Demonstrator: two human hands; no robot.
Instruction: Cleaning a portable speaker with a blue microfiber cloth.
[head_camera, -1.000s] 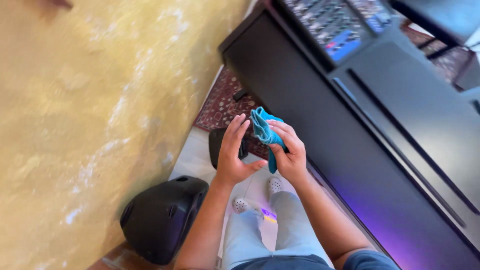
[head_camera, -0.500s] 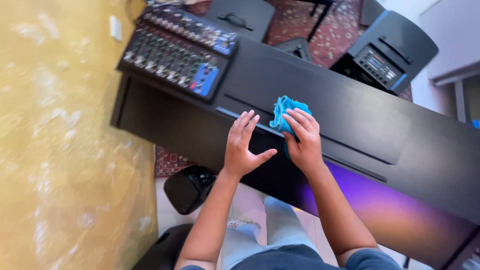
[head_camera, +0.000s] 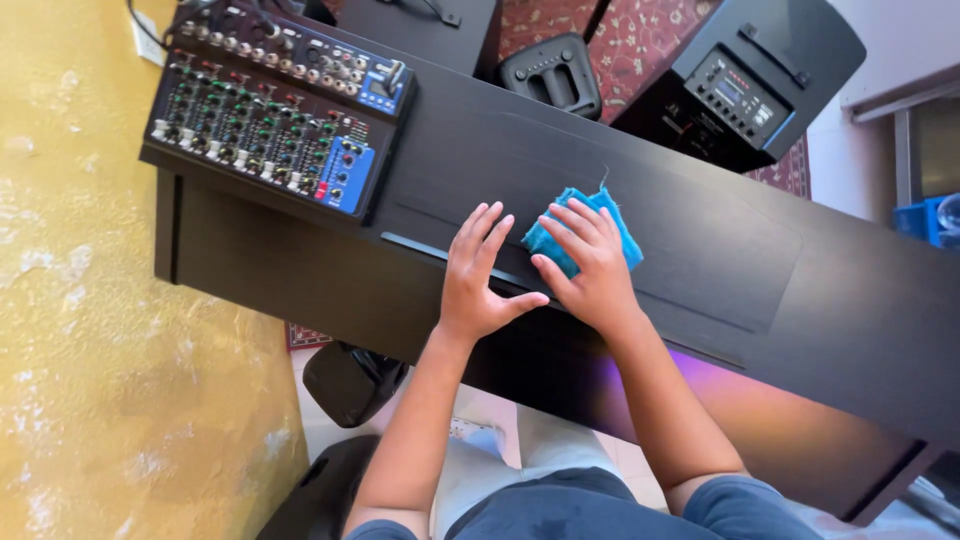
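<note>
No packages or signs are seen; a small white plate (head_camera: 143, 38) is fixed on the yellow wall (head_camera: 90, 330) at top left. A black audio mixer (head_camera: 275, 110) with rows of coloured knobs and a blue panel is set on the left end of the black desk (head_camera: 850, 300). Beyond the desk, a black speaker (head_camera: 752, 80) with a control panel and a smaller dark speaker (head_camera: 555, 72) are placed on a red patterned rug (head_camera: 640, 40). A blue crate (head_camera: 925, 220) is seen at the right edge. A dark bag (head_camera: 350, 382) is placed on the floor under the desk, beside the knees.

The left hand (head_camera: 480, 270) is laid flat on the desk top, fingers spread, nothing gripped. The right hand (head_camera: 590, 265) is pressed palm-down on a blue cloth (head_camera: 620, 222), fingers spread over it, not clenched. The cloth is kept flat on the desk, mid-surface, just right of the left hand. The thumbs are nearly touching.
</note>
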